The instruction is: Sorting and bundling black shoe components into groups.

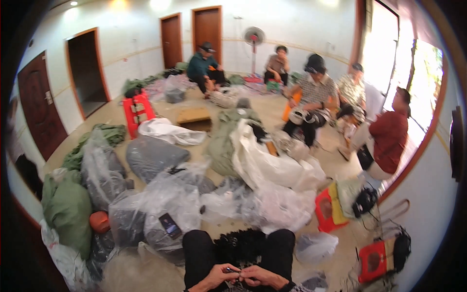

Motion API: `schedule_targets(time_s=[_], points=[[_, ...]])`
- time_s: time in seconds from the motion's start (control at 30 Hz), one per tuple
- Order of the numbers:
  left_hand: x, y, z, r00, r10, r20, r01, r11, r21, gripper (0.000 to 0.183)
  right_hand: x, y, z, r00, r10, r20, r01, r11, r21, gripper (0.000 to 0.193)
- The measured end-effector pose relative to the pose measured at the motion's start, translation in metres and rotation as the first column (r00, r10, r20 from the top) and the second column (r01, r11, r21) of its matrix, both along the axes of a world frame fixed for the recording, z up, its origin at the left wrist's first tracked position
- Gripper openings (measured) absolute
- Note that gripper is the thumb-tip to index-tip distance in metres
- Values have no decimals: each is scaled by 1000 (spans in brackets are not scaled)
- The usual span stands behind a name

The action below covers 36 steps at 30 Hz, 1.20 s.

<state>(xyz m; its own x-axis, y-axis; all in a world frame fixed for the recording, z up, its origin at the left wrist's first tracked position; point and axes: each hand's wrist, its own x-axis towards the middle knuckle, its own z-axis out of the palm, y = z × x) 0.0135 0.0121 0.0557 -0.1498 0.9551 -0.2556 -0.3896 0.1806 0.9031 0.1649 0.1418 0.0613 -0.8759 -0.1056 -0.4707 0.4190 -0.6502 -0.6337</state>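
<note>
Plastic bags (pixel 165 204) crowded the floor (pixel 335 168); left hand (pixel 216 276) and right hand (pixel 260 276) pinched a small dark piece (pixel 232 270) over black pieces (pixel 241 246) heaped on the lap, seemingly midway.

Both hands (pixel 241 277) meet over the lap, bagged bundles (pixel 160 204) ahead, 5 seated people (pixel 316 92) beyond them.

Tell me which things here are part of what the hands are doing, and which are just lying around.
In hand:
- left hand and right hand, pinching a small dark piece together
- black pile on the lap

Lying about:
- clear plastic bags of dark goods
- phone on a bag
- red stool
- cardboard box
- standing fan
</note>
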Motion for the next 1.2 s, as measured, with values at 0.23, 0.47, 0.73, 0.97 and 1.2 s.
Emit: schedule_targets(time_s=[0.23, 0.47, 0.73, 0.97, 1.2], points=[[2, -19, 0, 1000, 16, -11, -16, 1000, 6, 18, -3, -16, 54, 996, -33, -80, 41, 995, 91, 21], [4, -20, 4, 1000, 20, 17, -20, 1000, 19, 17, 1, -18, 45, 993, -12, -120, 24, 995, 101, 23], [-3, -15, -3, 994, -99, 37, 102, 991, -86, 21, 4, -5, -16, 996, 74, -46, -73, 997, 17, 25], [-1, -17, -24, 990, 1, 142, 14, 994, -106, 25, -1, -9, -15, 999, -4, 42, 6, 999, -47, 25], [0, -16, -27, 962, 100, 256, -81, 993, -83, 27, -4, -13, -4, 998, -59, -20, 58, 998, -33, 25]])
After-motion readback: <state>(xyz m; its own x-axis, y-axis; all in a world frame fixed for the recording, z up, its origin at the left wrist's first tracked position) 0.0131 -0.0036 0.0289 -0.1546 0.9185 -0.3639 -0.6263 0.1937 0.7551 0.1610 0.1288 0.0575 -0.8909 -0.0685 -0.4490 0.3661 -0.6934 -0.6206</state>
